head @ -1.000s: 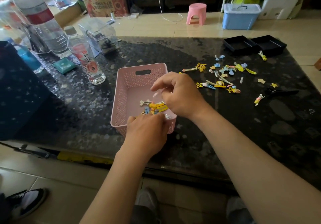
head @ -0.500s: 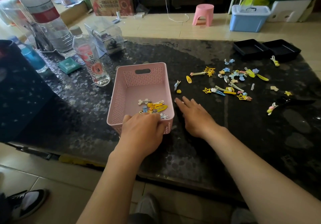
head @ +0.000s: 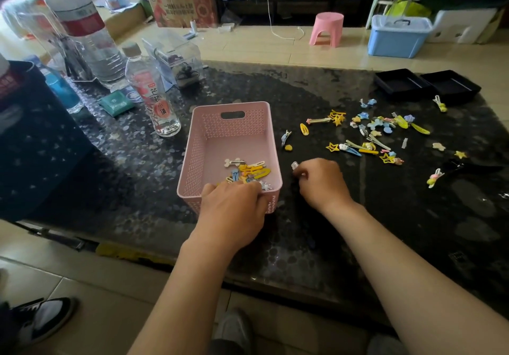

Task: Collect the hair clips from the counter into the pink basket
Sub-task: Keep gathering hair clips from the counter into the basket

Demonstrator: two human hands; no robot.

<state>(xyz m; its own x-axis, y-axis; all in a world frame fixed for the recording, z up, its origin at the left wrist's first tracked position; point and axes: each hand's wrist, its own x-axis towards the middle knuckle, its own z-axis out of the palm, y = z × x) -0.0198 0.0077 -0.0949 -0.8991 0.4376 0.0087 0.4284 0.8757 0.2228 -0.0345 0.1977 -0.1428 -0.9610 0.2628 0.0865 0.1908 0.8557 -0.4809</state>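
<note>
— Beside the basket (head: 230, 145), on its right, the right hand (head: 321, 182) is curled on the desk (head: 316, 239), grip pinching a small pale clip (head: 294, 165). Risk?

— That pinch looks shallow; the clip could slip onto the dark desk and be hard to spot.

— And the left hand (head: 232, 208)?

— Closed over the basket's near rim, steadying it. If it lets go, a nudge could shift the basket.

— Remaining clips (head: 369, 137)?

— Scattered well to the basket's right; a sweeping sleeve-less arm could still scatter them.
</note>
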